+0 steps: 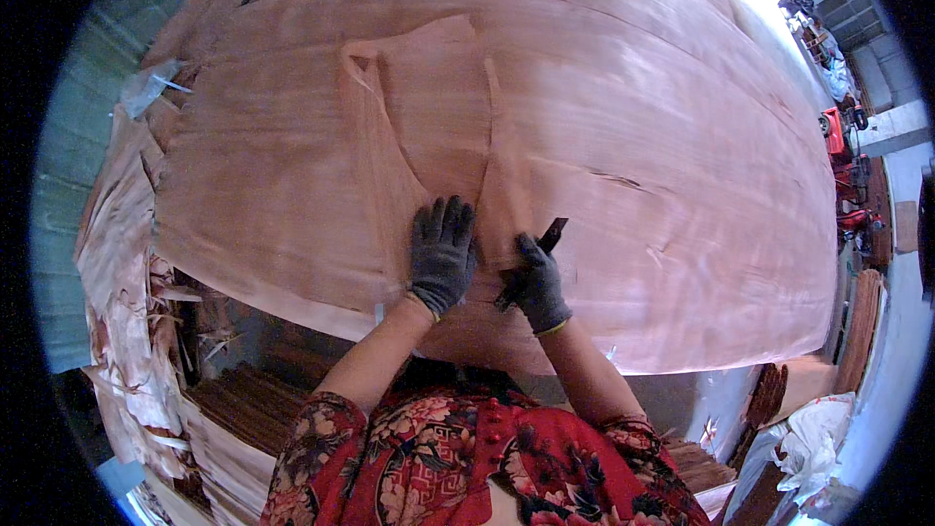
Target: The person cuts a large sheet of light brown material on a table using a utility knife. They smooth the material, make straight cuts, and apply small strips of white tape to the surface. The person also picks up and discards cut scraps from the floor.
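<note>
A large sheet of thin reddish-brown wood veneer (682, 253) spreads out in front of me. On it lies a narrower loose veneer piece (433, 88), its left edge folded up and curling. My gloved left hand (443, 255) presses flat on the veneer at the near end of this piece, fingers stretched out. Just to its right, my gloved right hand (541, 290) is closed around a dark, flat knife (554, 233). One slanted end sticks out past the thumb; the grip is mostly hidden in the fist. A dark split (614, 177) shows in the sheet farther right.
Torn veneer scraps (122, 263) hang along the left side. Beneath the near edge are stacked brown sheets (248, 404). At the right stand red machinery (852, 195), a rolled brown bundle (859, 331) and a white plastic bag (816, 443). A green curtain-like surface (73, 185) borders the left.
</note>
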`<state>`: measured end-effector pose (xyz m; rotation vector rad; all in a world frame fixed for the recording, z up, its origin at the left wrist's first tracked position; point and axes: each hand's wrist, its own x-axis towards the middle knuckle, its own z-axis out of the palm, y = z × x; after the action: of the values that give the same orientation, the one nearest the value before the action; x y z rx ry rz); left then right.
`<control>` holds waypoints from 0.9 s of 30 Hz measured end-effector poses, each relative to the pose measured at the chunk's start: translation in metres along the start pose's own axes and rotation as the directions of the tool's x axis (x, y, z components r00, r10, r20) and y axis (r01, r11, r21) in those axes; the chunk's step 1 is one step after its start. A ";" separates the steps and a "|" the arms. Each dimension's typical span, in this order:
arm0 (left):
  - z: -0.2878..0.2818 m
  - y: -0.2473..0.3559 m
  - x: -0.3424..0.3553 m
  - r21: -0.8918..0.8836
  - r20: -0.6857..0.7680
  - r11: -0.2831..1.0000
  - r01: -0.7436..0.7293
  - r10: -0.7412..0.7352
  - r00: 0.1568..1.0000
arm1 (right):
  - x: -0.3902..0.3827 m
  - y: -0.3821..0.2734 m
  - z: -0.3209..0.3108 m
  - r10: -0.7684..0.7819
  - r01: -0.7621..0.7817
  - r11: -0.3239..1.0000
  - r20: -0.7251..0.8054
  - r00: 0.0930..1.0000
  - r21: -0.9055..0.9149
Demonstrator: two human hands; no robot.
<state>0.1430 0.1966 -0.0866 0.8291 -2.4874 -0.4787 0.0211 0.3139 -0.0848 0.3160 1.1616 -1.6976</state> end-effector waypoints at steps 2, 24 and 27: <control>0.004 -0.003 -0.001 0.121 0.059 0.987 -0.104 0.097 0.994 | -0.005 0.006 -0.003 0.037 -0.038 0.999 0.068 0.997 0.005; 0.009 -0.006 -0.004 -0.061 0.027 0.998 0.014 -0.012 1.000 | -0.024 0.016 0.051 0.260 -0.263 0.931 0.048 0.965 0.254; 0.005 -0.005 -0.001 -0.027 0.108 0.999 0.028 -0.025 0.994 | -0.020 0.021 0.037 0.267 -0.291 0.909 0.120 0.956 0.299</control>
<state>0.1435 0.1939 -0.0932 0.8465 -2.5637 -0.5813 0.0589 0.2954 -0.0640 0.5813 0.7452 -1.6191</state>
